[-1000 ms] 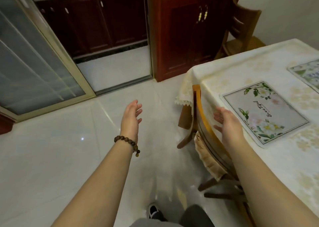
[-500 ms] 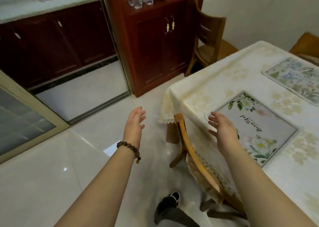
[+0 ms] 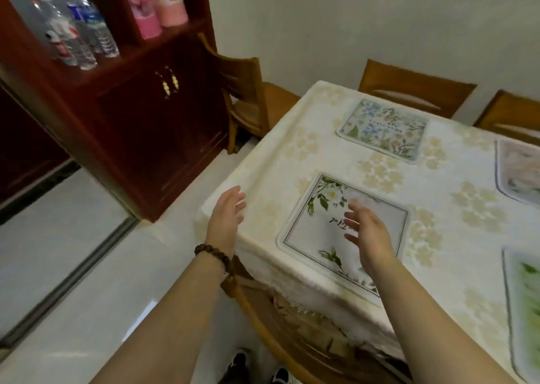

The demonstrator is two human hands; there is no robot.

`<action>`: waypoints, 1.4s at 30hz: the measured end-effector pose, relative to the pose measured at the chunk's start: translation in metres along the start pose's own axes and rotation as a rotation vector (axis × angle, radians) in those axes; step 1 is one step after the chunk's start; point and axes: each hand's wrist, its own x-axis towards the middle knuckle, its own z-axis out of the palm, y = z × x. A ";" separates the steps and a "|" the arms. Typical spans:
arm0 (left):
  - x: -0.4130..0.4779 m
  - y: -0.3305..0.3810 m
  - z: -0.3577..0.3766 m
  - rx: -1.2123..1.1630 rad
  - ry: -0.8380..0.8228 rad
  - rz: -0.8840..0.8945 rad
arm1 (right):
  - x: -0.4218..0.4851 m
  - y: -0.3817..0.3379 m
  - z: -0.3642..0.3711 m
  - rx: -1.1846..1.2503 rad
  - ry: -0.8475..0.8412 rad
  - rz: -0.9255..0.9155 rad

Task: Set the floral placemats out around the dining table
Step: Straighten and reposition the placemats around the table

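Note:
A white placemat with green leaves and white flowers (image 3: 315, 225) lies flat near the table's near-left corner. My right hand (image 3: 369, 234) hovers over it, fingers apart, holding nothing. My left hand (image 3: 226, 218), with a bead bracelet on the wrist, is open above the table's left edge. A blue-green floral placemat (image 3: 382, 128) lies at the far side. Two more placemats are cut off at the right edge, a pale placemat (image 3: 518, 168) and a green placemat (image 3: 526, 304). All rest on the cream tablecloth (image 3: 271, 179).
A wooden chair (image 3: 295, 334) is tucked under the table just in front of me. Another chair (image 3: 248, 100) stands at the far left end, two more (image 3: 415, 90) against the wall. A dark red cabinet (image 3: 140, 120) with bottles stands left. White tiled floor lies left.
My view has swung right and up onto the table, bringing more placemats into sight. Both hands, still empty, have moved from beside the chair to over the table corner.

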 end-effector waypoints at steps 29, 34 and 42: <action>0.069 -0.086 0.093 0.566 -0.426 -0.244 | -0.012 0.108 -0.081 -0.064 0.457 0.295; 0.077 -0.087 0.090 0.525 -0.442 -0.320 | -0.003 0.107 -0.083 -0.048 0.457 0.254; 0.072 -0.088 0.090 0.390 -0.344 -0.424 | 0.044 0.088 -0.098 -0.085 0.423 0.214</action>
